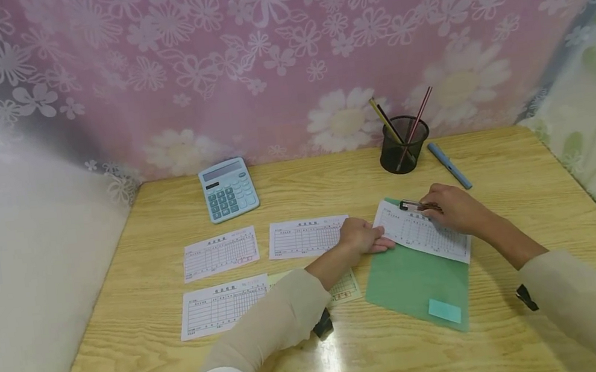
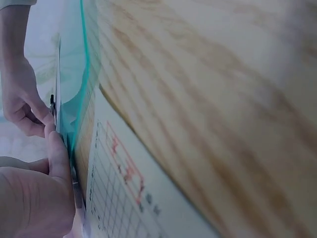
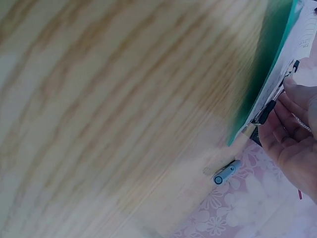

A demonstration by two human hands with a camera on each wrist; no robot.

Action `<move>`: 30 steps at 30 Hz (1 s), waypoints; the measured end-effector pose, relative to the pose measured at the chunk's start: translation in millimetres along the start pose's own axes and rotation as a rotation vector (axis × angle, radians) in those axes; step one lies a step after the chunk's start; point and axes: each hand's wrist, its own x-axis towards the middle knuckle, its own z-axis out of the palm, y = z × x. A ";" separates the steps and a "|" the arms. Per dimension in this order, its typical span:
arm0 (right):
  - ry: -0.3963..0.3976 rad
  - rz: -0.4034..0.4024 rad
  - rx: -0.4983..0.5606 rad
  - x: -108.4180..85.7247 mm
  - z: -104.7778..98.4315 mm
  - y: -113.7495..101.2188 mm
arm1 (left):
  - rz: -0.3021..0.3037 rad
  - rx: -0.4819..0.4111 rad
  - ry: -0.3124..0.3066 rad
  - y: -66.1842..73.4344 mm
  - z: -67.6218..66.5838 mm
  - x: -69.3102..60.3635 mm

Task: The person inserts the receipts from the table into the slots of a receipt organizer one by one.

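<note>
A green clipboard (image 1: 417, 282) lies at the right of the table, with a white printed receipt form (image 1: 422, 230) across its top under the metal clip (image 1: 411, 205). My right hand (image 1: 450, 209) pinches the clip between thumb and fingers; in the right wrist view the thumb presses the clip (image 3: 267, 111) at the board's top edge. My left hand (image 1: 358, 237) pinches the form at its left edge, beside the board. In the left wrist view the left hand (image 2: 42, 193) reaches the paper's edge near the right hand (image 2: 25, 99).
White forms (image 1: 220, 253) lie left of the board, and a yellow-green form (image 1: 344, 290) is partly under my left arm. A blue calculator (image 1: 229, 190), a mesh pen cup (image 1: 403, 144) and a blue pen (image 1: 449, 166) stand or lie toward the back. A pale blue note (image 1: 444, 310) sticks to the board.
</note>
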 end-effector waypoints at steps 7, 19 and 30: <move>0.020 -0.018 -0.003 0.3 -0.5 0.0 | 0.004 0.035 0.056 6.9 6.6 -1.0; 0.027 -0.002 -0.018 0.1 3.7 -0.2 | 0.008 0.025 0.090 7.4 14.1 1.5; 0.022 0.000 -0.027 0.1 3.7 -1.2 | -0.010 0.043 0.085 9.3 12.7 2.0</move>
